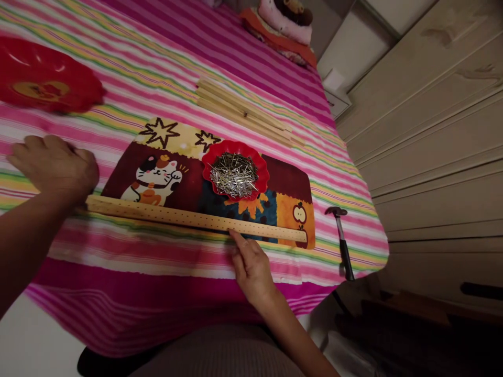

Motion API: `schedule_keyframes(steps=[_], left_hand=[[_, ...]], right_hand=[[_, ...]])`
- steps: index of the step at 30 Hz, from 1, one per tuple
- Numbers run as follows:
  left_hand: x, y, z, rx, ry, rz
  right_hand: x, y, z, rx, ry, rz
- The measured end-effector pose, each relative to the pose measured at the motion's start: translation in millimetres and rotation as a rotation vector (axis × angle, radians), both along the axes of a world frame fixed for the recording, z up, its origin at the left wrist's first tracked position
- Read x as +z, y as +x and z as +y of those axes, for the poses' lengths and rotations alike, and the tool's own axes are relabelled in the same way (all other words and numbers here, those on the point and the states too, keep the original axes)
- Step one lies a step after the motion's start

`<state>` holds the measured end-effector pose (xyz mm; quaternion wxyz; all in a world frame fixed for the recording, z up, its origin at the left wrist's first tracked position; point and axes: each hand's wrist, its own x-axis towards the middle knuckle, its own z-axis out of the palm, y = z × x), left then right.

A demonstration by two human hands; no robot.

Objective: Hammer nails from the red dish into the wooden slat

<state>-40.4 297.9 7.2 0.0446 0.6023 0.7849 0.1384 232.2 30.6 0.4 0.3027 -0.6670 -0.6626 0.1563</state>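
A long pale wooden strip [188, 215] with rows of small dark dots lies across the front of a patterned mat [184, 180] with a cat drawing. My right hand [253, 269] is at the strip's near edge, its index fingertip touching the wood and its other fingers loosely bent. Palm down on the striped cloth, my left hand [57, 165] lies beyond the strip's left end, fingers loosely apart and holding nothing visible. A red scalloped bowl [207, 175] full of loose nails [236, 175] stands on the mat, behind the strip.
Several wooden strips [245, 112] lie together behind the mat. A hammer [342, 243] with a black handle rests near the table's right edge. At the far left is a larger red tray [84, 94]. Folded fabric [281, 34] is piled at the back.
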Motion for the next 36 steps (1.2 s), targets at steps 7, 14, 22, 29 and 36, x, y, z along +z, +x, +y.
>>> schedule_keyframes(steps=[7, 14, 22, 29, 36], left_hand=[[-3.6, 0, 3, 0.069, 0.057, 0.157], [-6.5, -2, 1, 0.064, 0.110, 0.107], [-5.3, -2, 0, 0.049, 0.144, 0.057], [-5.5, -3, -1, 0.054, 0.137, 0.066], [-1.9, 0, -3, 0.068, 0.137, 0.029]], right_hand=[[-0.5, -3, 4, 0.028, -0.010, -0.025], [0.9, -8, 10, 0.073, -0.026, -0.053], [2.8, -13, 14, 0.084, -0.042, -0.039], [2.7, -18, 17, 0.098, -0.047, -0.030], [0.1, -23, 22, 0.126, -0.054, -0.043]])
